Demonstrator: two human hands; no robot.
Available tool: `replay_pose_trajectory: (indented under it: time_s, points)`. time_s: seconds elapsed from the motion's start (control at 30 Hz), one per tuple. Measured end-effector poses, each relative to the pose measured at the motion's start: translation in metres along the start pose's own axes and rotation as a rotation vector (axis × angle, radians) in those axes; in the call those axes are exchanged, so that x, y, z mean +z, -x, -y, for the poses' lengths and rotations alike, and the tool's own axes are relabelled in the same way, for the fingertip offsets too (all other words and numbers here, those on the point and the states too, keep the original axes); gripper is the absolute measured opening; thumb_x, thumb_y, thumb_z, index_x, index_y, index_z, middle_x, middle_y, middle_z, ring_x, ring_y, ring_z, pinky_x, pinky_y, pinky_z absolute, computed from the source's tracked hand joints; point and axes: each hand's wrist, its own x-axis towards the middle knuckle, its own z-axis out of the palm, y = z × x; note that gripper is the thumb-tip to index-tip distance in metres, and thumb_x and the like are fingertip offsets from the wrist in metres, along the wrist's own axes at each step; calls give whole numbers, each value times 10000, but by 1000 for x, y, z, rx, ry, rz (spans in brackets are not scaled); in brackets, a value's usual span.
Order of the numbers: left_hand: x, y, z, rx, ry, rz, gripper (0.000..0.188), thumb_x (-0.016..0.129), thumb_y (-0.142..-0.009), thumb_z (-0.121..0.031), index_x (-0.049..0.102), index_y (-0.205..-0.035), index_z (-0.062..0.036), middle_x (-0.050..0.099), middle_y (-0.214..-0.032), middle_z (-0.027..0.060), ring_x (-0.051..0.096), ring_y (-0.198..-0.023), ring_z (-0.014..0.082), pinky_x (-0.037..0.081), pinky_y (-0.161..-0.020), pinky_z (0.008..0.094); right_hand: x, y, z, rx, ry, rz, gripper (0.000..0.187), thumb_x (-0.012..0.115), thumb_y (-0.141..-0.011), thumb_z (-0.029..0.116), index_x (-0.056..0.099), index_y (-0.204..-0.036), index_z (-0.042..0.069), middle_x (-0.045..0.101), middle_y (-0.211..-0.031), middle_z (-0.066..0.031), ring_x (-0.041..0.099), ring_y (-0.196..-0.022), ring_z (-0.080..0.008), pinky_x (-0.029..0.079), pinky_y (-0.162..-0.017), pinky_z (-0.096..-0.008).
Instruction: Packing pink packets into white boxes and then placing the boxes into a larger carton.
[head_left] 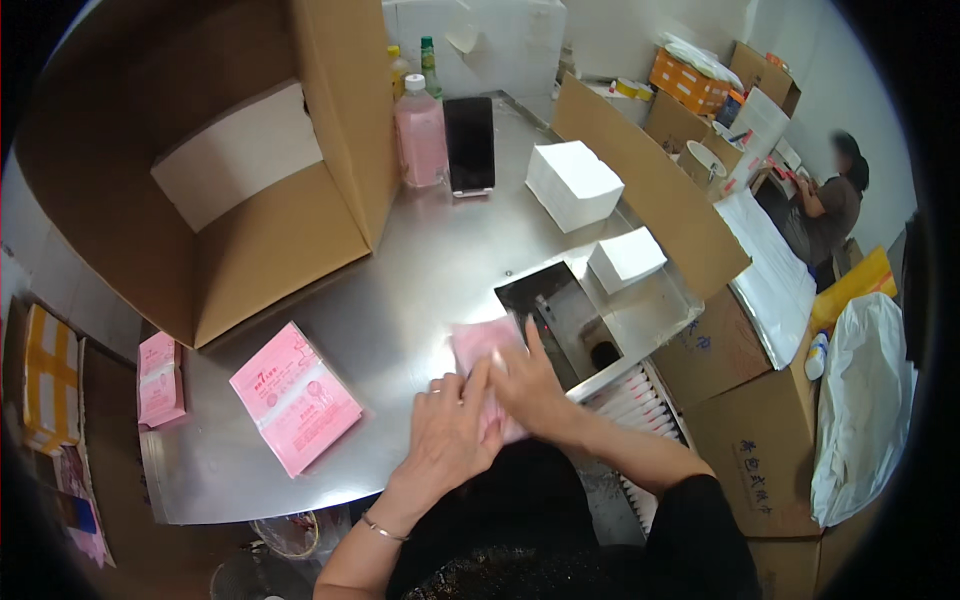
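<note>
At the near edge of the metal table, both hands are on a pink packet point(478, 340), which looks like thin pink paper or film. My left hand point(447, 430) bends its fingers over the packet's near part, fingertips close to the other hand. From the right, my right hand point(530, 390) grips the packet, one finger pointing up and away. The packet's near part is mostly covered by the hands. Left of them lies a flat stack of pink printed packets point(296, 398) with a pale band across it. A smaller banded pink bundle point(161, 378) sits at the table's left edge.
A large open cardboard box point(280, 250) stands at the back left. Behind are a bottle of pink liquid point(421, 135) and a phone point(470, 147) on a stand. Two white paper stacks point(575, 185) flank a recessed opening point(570, 320). Cartons point(750, 450) line the right; a person point(825, 205) sits beyond.
</note>
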Motion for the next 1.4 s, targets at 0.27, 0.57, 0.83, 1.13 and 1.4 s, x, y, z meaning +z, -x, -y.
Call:
replay_pose_trajectory:
  time_s: [0.27,0.57,0.83,1.13,1.4]
  points:
    - [-31,30,-3,-35,23,131,454,707,-813,-72,632,-1260,-62,571,-956,141,562,-913,325,454,-807,420,15,16,-89,603,-237,218,169,551,-879,128,638,-941,-3,684,-918,-239,665,-899,-424,527,-799,-511]
    - [-94,79,69,-358,-347,-443,257,609,-706,-3,578,-954,-67,518,-1183,189,550,-1050,381,378,-1028,507,-70,-14,-122,460,534,-290,146,650,-863,127,666,-969,28,626,-885,-123,600,-932,-295,413,-844,-459]
    - [-97,68,76,-377,-428,-194,237,544,-827,53,574,-1046,-31,572,-959,125,541,-970,354,352,-1039,483,-57,3,-148,600,395,-218,207,628,-904,190,666,-786,24,594,-861,-127,577,-889,-309,427,-804,-457]
    - [13,1,2,95,215,2,404,655,-706,17,581,-1101,57,561,-1176,248,550,-1086,438,484,-929,471,-44,1,-91,258,32,-347,369,613,-761,-12,637,-1130,-22,656,-1039,-198,629,-906,-383,494,-800,-516]
    - [12,0,0,-145,-47,-40,820,828,-644,-385,542,-1324,-27,338,-1532,305,306,-1414,509,279,-1052,649,-28,-37,3,8,-1,494,366,632,-778,130,614,-1101,-41,605,-953,-161,637,-872,-284,266,-1122,-673]
